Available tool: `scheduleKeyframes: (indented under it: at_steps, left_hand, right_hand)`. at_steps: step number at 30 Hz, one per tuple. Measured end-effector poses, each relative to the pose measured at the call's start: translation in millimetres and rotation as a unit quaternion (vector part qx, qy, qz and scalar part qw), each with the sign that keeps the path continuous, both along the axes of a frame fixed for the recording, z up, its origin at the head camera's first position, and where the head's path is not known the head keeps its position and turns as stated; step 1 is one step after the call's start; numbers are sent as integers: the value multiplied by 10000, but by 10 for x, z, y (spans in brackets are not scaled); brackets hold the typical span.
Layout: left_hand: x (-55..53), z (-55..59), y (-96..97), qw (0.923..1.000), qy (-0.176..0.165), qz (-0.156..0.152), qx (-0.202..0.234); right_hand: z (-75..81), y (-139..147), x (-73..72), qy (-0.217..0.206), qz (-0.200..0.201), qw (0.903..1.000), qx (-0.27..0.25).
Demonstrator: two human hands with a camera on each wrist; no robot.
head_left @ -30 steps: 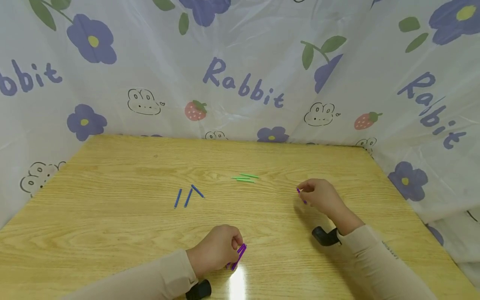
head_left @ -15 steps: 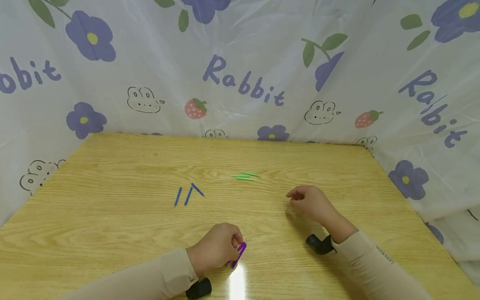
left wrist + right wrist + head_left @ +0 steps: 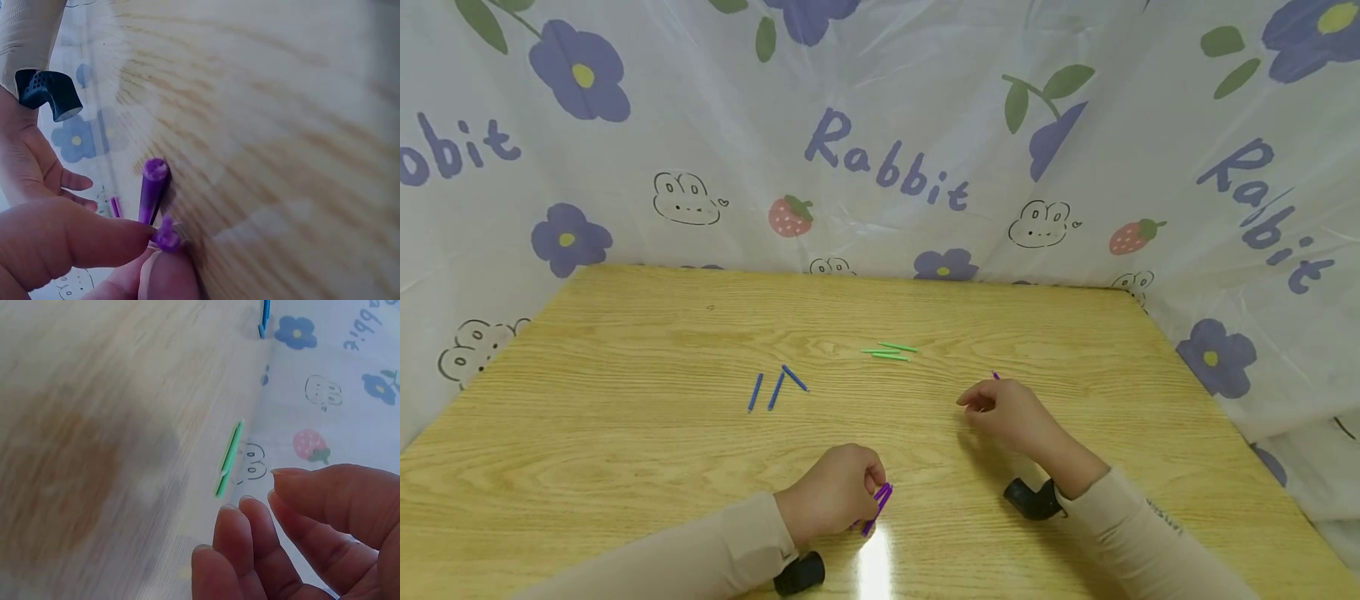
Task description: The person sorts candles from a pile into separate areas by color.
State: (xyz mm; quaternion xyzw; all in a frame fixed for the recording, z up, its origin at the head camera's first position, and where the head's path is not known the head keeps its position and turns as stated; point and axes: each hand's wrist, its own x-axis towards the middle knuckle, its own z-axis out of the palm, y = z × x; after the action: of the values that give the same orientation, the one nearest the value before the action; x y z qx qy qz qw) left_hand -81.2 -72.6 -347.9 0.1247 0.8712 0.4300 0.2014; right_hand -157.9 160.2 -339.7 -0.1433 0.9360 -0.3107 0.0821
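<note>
My left hand (image 3: pixel 833 493), low in the head view, pinches several thin purple sticks (image 3: pixel 882 510) between thumb and fingertips. Their round ends (image 3: pixel 154 172) show up close in the left wrist view; the fingers partly hide the rest. To the right, my right hand (image 3: pixel 1021 417) hovers above the table with relaxed, slightly bent fingers and holds nothing. Just behind it, one purple stick (image 3: pixel 996 376) lies on the table, mostly covered by that hand. Thumb and fingertips (image 3: pixel 240 534) stand apart in the right wrist view.
Three green sticks (image 3: pixel 891 352) lie close together near the table's middle. Three blue sticks (image 3: pixel 756 393) lie farther left, two of them meeting at one end. A printed curtain (image 3: pixel 880 100) hangs behind the wooden table (image 3: pixel 625 350). Black devices (image 3: pixel 1028 500) sit at both wrists.
The right hand has let go of a purple stick, then drawn left and nearer to me; the stick's tip now shows behind it. The left hand has kept its hold, almost unmoved.
</note>
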Motion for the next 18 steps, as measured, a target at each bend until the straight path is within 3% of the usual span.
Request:
scheduleKeyframes:
  at_steps: [9, 18]
  left_hand:
    - [-5, -2, 11, 10000, 59, 0, 61]
    - [-35, 15, 25, 9977, 381, -235, -512]
  right_hand:
    - [26, -86, 88, 31, 219, 9997, -100]
    - [9, -148, 155, -102, 390, 9989, -219]
